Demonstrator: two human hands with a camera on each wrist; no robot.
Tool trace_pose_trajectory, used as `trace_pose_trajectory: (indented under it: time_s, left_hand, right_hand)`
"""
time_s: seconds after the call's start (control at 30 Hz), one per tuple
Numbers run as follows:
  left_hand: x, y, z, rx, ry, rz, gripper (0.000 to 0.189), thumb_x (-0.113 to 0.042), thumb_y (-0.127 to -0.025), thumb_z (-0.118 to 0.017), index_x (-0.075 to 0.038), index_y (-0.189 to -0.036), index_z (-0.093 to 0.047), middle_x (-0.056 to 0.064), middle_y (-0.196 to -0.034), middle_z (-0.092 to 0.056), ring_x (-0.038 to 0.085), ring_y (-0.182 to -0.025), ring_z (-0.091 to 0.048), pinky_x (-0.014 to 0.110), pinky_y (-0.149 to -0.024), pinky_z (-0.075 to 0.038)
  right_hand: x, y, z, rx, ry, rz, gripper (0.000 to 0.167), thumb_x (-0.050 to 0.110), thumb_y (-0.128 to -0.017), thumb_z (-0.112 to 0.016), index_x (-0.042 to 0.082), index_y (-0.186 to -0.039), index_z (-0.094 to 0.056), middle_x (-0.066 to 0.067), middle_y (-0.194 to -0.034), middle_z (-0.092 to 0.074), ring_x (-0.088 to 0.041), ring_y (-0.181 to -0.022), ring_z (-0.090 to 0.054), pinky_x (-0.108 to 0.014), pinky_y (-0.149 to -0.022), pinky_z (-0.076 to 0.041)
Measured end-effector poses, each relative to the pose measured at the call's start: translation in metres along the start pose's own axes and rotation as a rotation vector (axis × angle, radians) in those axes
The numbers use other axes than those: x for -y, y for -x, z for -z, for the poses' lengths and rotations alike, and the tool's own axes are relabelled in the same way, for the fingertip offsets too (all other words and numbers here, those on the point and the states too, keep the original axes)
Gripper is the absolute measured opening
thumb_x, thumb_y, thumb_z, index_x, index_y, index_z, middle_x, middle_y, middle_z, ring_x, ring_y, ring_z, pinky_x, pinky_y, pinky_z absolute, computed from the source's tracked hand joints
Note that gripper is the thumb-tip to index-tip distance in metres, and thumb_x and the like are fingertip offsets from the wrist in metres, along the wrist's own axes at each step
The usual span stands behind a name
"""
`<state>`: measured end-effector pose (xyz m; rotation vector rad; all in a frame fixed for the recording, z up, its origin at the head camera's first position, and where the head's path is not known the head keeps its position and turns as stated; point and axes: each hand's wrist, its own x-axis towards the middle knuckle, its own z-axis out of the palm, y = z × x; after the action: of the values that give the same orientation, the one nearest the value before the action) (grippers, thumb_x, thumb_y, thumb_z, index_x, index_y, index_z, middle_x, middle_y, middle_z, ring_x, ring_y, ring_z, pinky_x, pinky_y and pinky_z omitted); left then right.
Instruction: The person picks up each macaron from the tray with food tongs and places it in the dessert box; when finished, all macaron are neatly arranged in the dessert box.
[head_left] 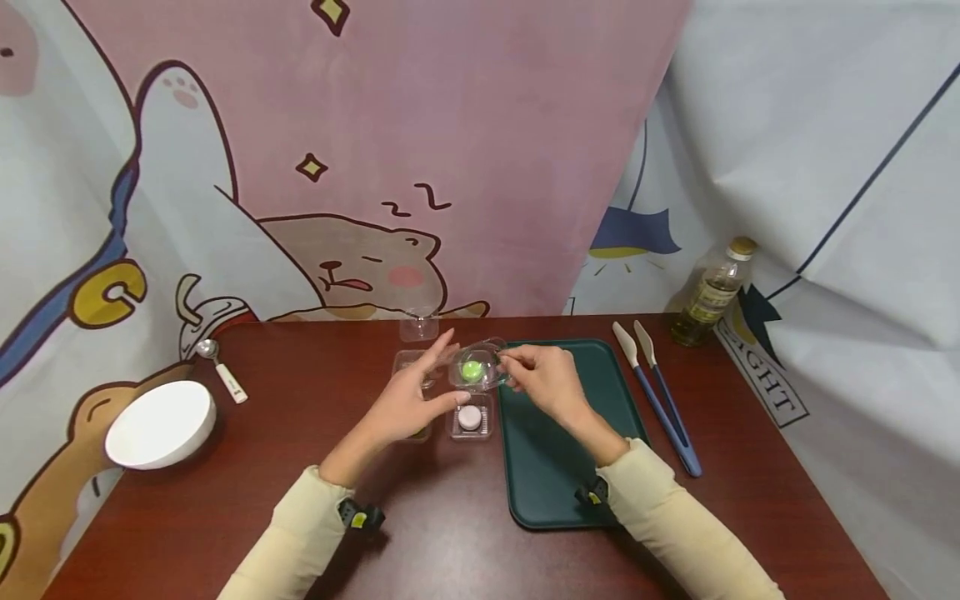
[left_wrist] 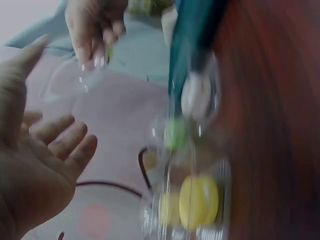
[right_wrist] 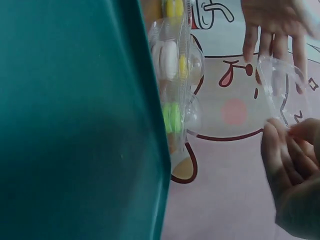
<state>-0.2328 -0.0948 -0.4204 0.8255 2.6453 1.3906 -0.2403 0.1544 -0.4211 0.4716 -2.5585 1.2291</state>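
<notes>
My right hand point(head_left: 551, 383) pinches the edge of a clear plastic lid point(right_wrist: 282, 92) above the table. Beside it, my left hand point(head_left: 408, 400) is spread with fingers extended, holding nothing. Below the hands are small clear plastic boxes. A green macaron point(head_left: 472, 371) shows through the clear plastic, and a white macaron point(head_left: 469, 418) sits in the box nearer me. In the left wrist view a yellow macaron point(left_wrist: 198, 202) lies in another box, which my left hand partly hides in the head view. The left wrist view is blurred.
A dark green tray point(head_left: 555, 508) lies right of the boxes, with two blue-handled knives point(head_left: 663, 404) beyond it. An oil bottle point(head_left: 712, 296) stands at the back right. At the left are a white bowl point(head_left: 161, 425) and a spoon point(head_left: 222, 371). Another clear plastic piece point(head_left: 418, 327) is at the back edge.
</notes>
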Motion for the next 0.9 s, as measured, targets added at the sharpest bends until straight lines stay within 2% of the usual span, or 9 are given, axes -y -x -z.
trace_pose_trajectory:
  time_s: [0.07, 0.17, 0.3, 0.4, 0.57, 0.73, 0.83, 0.9]
  left_hand:
    - [-0.006, 0.001, -0.001, -0.007, 0.105, 0.058, 0.076, -0.040, -0.098, -0.066, -0.026, -0.162, -0.026, 0.009, -0.154, -0.052, 0.030, -0.135, -0.058, 0.051, -0.107, -0.049]
    - [-0.013, -0.001, -0.004, 0.022, 0.254, 0.131, 0.063, -0.041, -0.105, -0.052, -0.013, -0.159, -0.034, 0.018, -0.148, -0.056, 0.036, -0.128, -0.062, 0.047, -0.101, -0.055]
    - [-0.016, -0.003, -0.010, 0.075, 0.452, 0.248, 0.061, -0.045, -0.107, -0.047, -0.003, -0.152, -0.044, 0.023, -0.143, -0.059, 0.038, -0.127, -0.063, 0.048, -0.099, -0.056]
    - [-0.015, -0.004, -0.014, 0.100, 0.529, 0.302, 0.064, -0.049, -0.105, -0.049, 0.000, -0.146, -0.051, 0.024, -0.139, -0.062, 0.036, -0.126, -0.064, 0.051, -0.103, -0.053]
    - [-0.013, -0.004, -0.014, 0.160, 0.596, 0.299, 0.064, -0.049, -0.105, -0.048, 0.002, -0.144, -0.051, 0.024, -0.141, -0.060, 0.040, -0.131, -0.059, 0.055, -0.107, -0.048]
    - [-0.014, -0.002, -0.011, 0.191, 0.597, 0.302, 0.067, -0.051, -0.106, -0.043, 0.002, -0.147, -0.048, 0.022, -0.143, -0.058, 0.037, -0.133, -0.058, 0.049, -0.106, -0.051]
    - [-0.014, -0.001, -0.010, 0.176, 0.597, 0.326, 0.068, -0.053, -0.104, -0.047, 0.001, -0.146, -0.051, 0.020, -0.143, -0.059, 0.036, -0.132, -0.058, 0.052, -0.109, -0.047]
    - [-0.013, -0.001, -0.009, 0.161, 0.580, 0.337, 0.065, -0.049, -0.103, -0.052, 0.000, -0.146, -0.051, 0.020, -0.142, -0.061, 0.036, -0.132, -0.059, 0.055, -0.111, -0.044]
  right_hand:
    - [0.001, 0.001, 0.001, -0.096, 0.036, 0.093, 0.015, 0.017, -0.095, -0.071, 0.009, -0.104, -0.081, -0.005, -0.082, -0.079, -0.008, -0.061, -0.071, -0.019, -0.052, -0.052]
    - [0.003, 0.001, 0.000, -0.202, 0.053, 0.201, 0.015, 0.015, -0.093, -0.075, 0.008, -0.105, -0.081, -0.008, -0.085, -0.080, -0.011, -0.063, -0.074, -0.017, -0.051, -0.051]
    - [0.003, 0.002, -0.002, -0.266, 0.059, 0.319, 0.016, 0.012, -0.091, -0.076, 0.009, -0.106, -0.081, -0.009, -0.096, -0.080, -0.014, -0.073, -0.077, -0.021, -0.058, -0.058]
    - [0.002, 0.003, -0.004, -0.292, 0.058, 0.390, 0.016, 0.009, -0.088, -0.078, 0.009, -0.104, -0.082, -0.008, -0.100, -0.080, -0.017, -0.081, -0.077, -0.027, -0.064, -0.061]
    - [-0.001, 0.004, -0.005, -0.307, 0.052, 0.460, 0.020, 0.005, -0.084, -0.081, 0.008, -0.104, -0.082, -0.008, -0.098, -0.080, -0.019, -0.083, -0.077, -0.027, -0.064, -0.060]
    - [-0.003, 0.004, -0.005, -0.298, 0.049, 0.481, 0.022, 0.004, -0.084, -0.081, 0.009, -0.105, -0.082, -0.007, -0.098, -0.080, -0.019, -0.086, -0.077, -0.027, -0.068, -0.061]
    - [-0.004, 0.004, -0.003, -0.247, 0.054, 0.477, 0.022, 0.006, -0.085, -0.080, 0.010, -0.107, -0.081, -0.006, -0.101, -0.079, -0.020, -0.092, -0.077, -0.032, -0.074, -0.062]
    - [-0.005, 0.003, 0.000, -0.183, 0.054, 0.459, 0.023, 0.007, -0.087, -0.079, 0.010, -0.109, -0.081, -0.007, -0.105, -0.079, -0.021, -0.096, -0.076, -0.035, -0.075, -0.062]
